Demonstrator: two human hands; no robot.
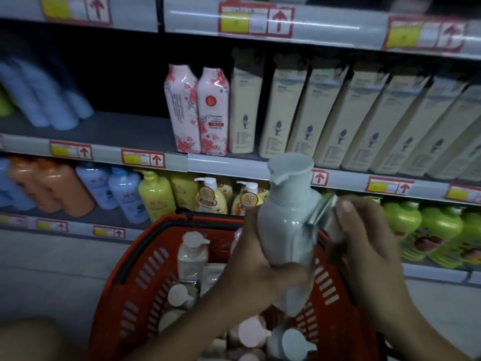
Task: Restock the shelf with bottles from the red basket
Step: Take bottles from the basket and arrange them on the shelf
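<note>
Held bottle: we hold a grey-green bottle [287, 220] upright above the red basket [145, 277], its flat pump cap level with the price rail of the middle shelf [104, 128].
Left hand: our left hand [257, 259] grips the lower body of the grey-green bottle, fingers curled round its left side and base.
Right hand: our right hand [364, 243] is just beside the bottle on its right, fingers bent round a shiny, blurred piece [322, 212] that touches the bottle's side; we cannot tell what that piece is.
Basket: the red basket sits below our hands, in front of the lower shelf, its black handle folded along the rim. Inside we see a cream bottle [192, 256] standing upright at the back, plus pink caps [251, 332] and another grey-green cap [294, 342] nearer to us.
Middle shelf: two pink floral bottles [197, 110] stand side by side, touching; right of them runs a row of tall beige bottles [351, 118]. The left part of this shelf is bare up to some blurred pale-blue bottles [46, 95].
Lower shelf: orange bottles [52, 188], pale-blue ones, yellow bottles [156, 196] and pump bottles with round labels behind the basket; green bottles [421, 230] on the right.
Price rails: red-framed tags with arrows [143, 158] along each shelf edge.
</note>
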